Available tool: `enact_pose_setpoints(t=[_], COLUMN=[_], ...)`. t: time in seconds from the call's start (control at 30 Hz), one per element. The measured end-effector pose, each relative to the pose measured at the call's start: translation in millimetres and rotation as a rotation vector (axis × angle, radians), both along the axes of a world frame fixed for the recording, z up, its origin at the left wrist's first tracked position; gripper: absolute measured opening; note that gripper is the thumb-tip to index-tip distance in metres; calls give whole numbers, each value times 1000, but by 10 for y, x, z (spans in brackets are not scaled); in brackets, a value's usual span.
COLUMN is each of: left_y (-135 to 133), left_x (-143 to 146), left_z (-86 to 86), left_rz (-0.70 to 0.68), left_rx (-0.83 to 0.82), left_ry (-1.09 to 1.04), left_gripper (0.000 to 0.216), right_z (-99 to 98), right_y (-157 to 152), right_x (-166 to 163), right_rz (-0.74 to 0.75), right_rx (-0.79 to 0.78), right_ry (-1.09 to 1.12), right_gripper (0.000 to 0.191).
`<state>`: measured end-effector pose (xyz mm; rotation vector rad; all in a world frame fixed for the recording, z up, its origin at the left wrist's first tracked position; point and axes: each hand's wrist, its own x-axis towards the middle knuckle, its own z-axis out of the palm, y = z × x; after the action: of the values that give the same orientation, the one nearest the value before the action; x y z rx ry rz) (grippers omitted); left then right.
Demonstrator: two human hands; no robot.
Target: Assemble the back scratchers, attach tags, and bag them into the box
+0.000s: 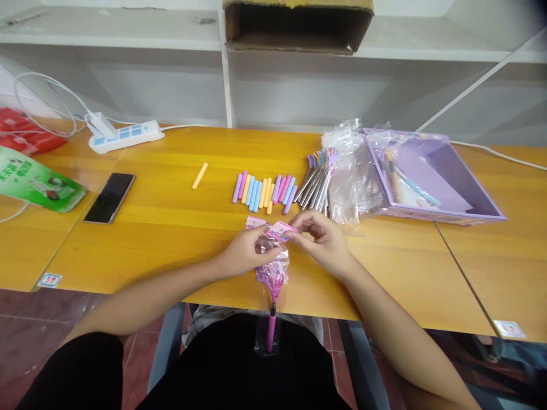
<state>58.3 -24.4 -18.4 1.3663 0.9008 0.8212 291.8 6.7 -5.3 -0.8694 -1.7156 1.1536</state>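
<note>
My left hand (245, 250) is closed on the upper part of a clear plastic bag (280, 256). Inside the bag is a pink back scratcher (272, 324), its claw end up and its handle hanging over the table edge in front of my body. Between the fingers of my right hand (322, 239) is a small pink printed card (282, 230), held right at the bag's mouth. I cannot tell whether the card is partly inside the bag. More pink printed cards (255, 222) lie on the table behind and under my left hand, partly hidden.
Coloured handle tubes (265, 192) lie in a row, with one yellow tube (200, 176) apart. Metal back scratcher rods (316, 182) are piled beside empty plastic bags (348, 176). A purple box (440, 176) stands right; a phone (110, 197), green packet (38, 179) and power strip (128, 136) lie left.
</note>
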Motion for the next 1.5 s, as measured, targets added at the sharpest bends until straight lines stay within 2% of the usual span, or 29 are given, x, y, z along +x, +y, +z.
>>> enact_pose_setpoints(t=[0.3,0.5,0.67,0.93,1.03,1.13,1.2,1.37,1.5], left_y=[-2,13,18,19,11,-2,-7,-11,-24], left_x=[10,9,8,-5,-8,-11,-15,-30,-39], left_z=[9,2,45,75,38,0,-7,32,59], left_rz=[1,-9,4,25,29,23,21,34,20], left_rx=[2,46,104,196,164,120,151,365,349], left_ry=[-24,-21,12,103,59,-32,-32,113,147], left_gripper=[34,31,29,16,26,46,54,37,39], right_z=[22,27,49,109,106,76,52,33,49], right_y=[42,59,62,68,65,54,47,46,46], right_x=[3,30,46,58,44,22,10,-3,-1], right_rz=[27,36,25,88,106,120,101,92,90], right_rx=[212,197,198,181,135,-9,-85,-125,-138], right_ry=[-116,-125,-146,-184,-161,-99,-70,0,-4], right_gripper=[15,7,7,8,13,16,18,19,20])
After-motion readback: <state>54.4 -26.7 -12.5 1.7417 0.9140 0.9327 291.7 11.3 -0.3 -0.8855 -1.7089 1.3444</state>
